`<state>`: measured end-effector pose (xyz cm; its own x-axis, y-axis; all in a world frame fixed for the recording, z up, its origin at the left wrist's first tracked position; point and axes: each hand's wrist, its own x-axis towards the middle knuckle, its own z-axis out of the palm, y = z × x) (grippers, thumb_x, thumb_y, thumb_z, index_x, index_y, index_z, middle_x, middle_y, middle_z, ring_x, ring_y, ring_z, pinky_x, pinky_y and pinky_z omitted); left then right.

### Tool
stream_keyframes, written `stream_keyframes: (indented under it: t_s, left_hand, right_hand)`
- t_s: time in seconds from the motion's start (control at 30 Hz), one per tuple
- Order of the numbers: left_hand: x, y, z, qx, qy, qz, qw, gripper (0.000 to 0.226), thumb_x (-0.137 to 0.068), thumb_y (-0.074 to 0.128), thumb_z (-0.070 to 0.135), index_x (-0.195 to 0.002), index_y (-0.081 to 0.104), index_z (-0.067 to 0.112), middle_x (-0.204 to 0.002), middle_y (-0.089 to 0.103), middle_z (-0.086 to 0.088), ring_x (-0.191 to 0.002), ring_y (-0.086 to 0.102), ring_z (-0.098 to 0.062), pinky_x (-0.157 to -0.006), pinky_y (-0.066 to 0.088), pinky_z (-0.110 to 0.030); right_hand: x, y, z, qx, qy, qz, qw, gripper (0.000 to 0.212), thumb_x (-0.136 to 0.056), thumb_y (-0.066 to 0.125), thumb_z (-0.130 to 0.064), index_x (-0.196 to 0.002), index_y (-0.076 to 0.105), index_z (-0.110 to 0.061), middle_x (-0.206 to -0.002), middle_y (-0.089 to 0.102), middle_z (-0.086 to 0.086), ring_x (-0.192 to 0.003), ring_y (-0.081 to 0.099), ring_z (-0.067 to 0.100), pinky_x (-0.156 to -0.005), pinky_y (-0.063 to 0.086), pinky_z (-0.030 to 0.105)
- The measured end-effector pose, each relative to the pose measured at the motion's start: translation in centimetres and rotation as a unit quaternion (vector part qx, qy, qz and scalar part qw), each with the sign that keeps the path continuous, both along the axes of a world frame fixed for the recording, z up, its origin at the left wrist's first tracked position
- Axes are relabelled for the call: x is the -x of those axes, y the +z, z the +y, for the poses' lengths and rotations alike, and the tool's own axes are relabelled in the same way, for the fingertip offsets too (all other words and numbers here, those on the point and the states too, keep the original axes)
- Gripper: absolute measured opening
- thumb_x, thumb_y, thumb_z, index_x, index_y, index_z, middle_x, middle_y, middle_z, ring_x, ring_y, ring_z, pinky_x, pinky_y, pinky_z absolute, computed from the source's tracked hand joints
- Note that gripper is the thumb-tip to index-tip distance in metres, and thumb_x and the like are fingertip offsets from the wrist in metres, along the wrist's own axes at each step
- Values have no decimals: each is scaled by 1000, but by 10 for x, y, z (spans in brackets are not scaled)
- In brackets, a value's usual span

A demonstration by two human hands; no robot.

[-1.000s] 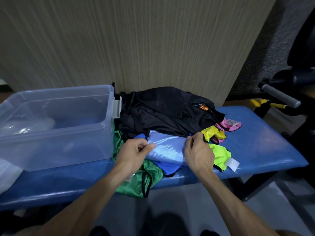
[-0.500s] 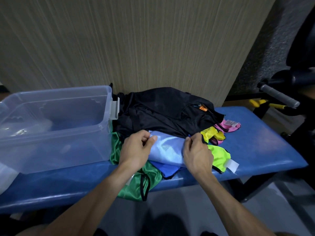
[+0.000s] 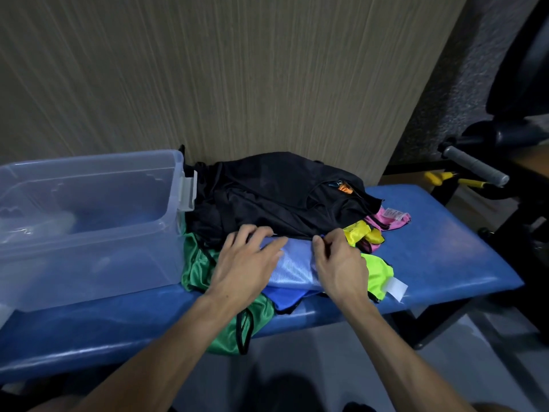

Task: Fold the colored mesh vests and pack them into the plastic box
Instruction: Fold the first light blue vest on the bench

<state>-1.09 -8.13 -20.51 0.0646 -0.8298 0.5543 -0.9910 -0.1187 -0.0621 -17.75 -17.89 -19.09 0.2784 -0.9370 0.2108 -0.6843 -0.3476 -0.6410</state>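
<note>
The left hand (image 3: 246, 263) lies flat with straight fingers on the light blue vest (image 3: 297, 266). The right hand (image 3: 338, 263) seems to pinch its far edge. The vest sits on the blue bench (image 3: 445, 248), just beside the plastic box (image 3: 89, 221).

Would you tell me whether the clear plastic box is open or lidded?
Open: the plastic box shows no lid, and its rim and inside are visible from above.
</note>
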Motion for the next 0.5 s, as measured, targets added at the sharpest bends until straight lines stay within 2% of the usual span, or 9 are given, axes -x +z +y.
stream_keyframes:
  t_s: [0.1,0.17,0.23,0.3,0.33,0.4,0.5]
  left_hand:
    - [-4,-5,-1,4,7,26,1000,39,-98,52,37,-133,66,27,-128,61,4,-113,52,-25,-83,48,-41]
    - [-3,-4,-1,4,6,62,998,39,-99,51,38,-133,66,27,-128,61,5,-114,51,-24,-83,50,-42]
    - [-2,-5,0,2,5,83,997,39,-100,48,39,-133,66,27,-128,60,6,-115,51,-24,-82,50,-43]
    - [-2,-6,1,5,4,94,996,41,-102,44,41,-134,66,28,-129,60,6,-116,50,-24,-84,50,-42]
    - [-3,-7,2,2,3,101,995,41,-102,42,42,-135,65,29,-129,59,7,-118,49,-23,-86,50,-42]
    - [-5,-7,3,-1,-3,115,993,42,-104,41,43,-136,64,29,-131,58,8,-119,48,-22,-89,50,-42]
    - [-8,-8,4,0,-16,123,992,41,-104,42,42,-137,63,29,-131,57,7,-120,47,-22,-89,50,-43]
  right_hand:
    - [9,6,-5,-39,5,10,999,37,-99,54,-50,-92,56,-15,-82,66,7,-85,61,36,-67,37,36]
    - [15,10,-9,-83,14,20,996,47,-95,57,-55,-81,59,-10,-73,65,6,-83,64,35,-66,45,38]
    - [19,14,-11,-170,33,-23,985,57,-90,66,-57,-69,53,-6,-59,56,3,-66,62,30,-64,53,41]
    - [21,19,-10,-247,51,-77,965,57,-84,75,-54,-65,50,-6,-56,45,3,-55,47,23,-58,44,38]
    - [22,20,-9,-271,52,-103,956,57,-82,79,-51,-67,54,-2,-58,44,4,-57,44,21,-58,39,35]
    - [21,21,-6,-302,37,-165,938,52,-81,83,-43,-86,68,7,-63,50,4,-59,46,18,-55,37,27]
    - [18,21,-1,-334,10,-234,913,40,-82,85,-31,-97,73,4,-60,56,-3,-50,49,8,-40,34,14]
